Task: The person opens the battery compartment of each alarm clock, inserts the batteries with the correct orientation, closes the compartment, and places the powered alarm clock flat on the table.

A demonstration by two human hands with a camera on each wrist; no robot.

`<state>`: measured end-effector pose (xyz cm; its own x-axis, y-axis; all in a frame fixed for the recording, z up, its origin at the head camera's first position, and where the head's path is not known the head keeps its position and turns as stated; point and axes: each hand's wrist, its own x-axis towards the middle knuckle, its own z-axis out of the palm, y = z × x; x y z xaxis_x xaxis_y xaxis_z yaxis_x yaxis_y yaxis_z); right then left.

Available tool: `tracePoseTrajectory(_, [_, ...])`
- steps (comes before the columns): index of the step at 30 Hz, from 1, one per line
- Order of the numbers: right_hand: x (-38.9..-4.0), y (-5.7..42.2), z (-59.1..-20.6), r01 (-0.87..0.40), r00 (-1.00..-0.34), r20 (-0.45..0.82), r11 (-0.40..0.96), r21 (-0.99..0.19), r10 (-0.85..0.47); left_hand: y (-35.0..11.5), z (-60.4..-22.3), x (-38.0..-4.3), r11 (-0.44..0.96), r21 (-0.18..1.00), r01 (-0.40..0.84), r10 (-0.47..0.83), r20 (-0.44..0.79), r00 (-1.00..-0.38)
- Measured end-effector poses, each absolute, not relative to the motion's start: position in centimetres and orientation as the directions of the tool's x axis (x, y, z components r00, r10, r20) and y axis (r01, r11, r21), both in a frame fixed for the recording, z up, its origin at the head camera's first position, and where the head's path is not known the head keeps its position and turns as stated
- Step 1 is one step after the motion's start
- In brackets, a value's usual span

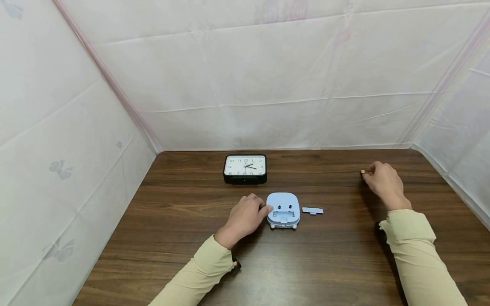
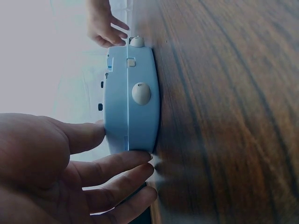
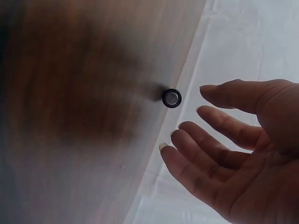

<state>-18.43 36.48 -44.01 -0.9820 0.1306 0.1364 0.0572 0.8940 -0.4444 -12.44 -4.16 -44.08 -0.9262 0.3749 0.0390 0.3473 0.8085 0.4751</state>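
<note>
A light blue alarm clock (image 1: 283, 199) lies face down, its back with two black knobs and an uncovered battery compartment upward. My left hand (image 1: 246, 214) holds its left edge, the thumb (image 2: 86, 136) on the back and the index finger against the side in the left wrist view. Just right of the clock lies its light blue battery cover (image 1: 312, 211). Far to the right, a small battery (image 1: 362, 172) with a copper-coloured top stands on the table. My right hand (image 1: 384, 182) is beside it; in the right wrist view, the fingers are spread, apart from the battery (image 3: 172, 98).
A black rectangular clock (image 1: 245, 169) with a white dial stands behind the blue one, slightly left. The brown wooden table (image 1: 329, 259) meets pale sheet walls (image 1: 268, 76) at its back and sides.
</note>
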Motion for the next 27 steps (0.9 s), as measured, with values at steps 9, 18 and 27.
tracePoseTrajectory(9, [-18.8,37.5,-43.9,0.093,-0.994,0.014,0.9,-0.427,0.11,-4.3,-44.1,-12.4,0.813,0.471,0.343,0.37,0.037,-0.928])
tracePoseTrajectory(18, [-19.1,38.0,-43.9,0.09,-0.996,-0.033,0.91,-0.405,0.084,-4.3,-44.1,-12.4,0.813,0.47,0.343,0.373,0.032,-0.927])
tracePoseTrajectory(27, [-19.6,38.1,-43.6,0.085,-0.995,-0.087,0.918,-0.388,0.056,-4.4,-43.9,-12.4,0.815,0.47,0.34,0.369,0.032,-0.929])
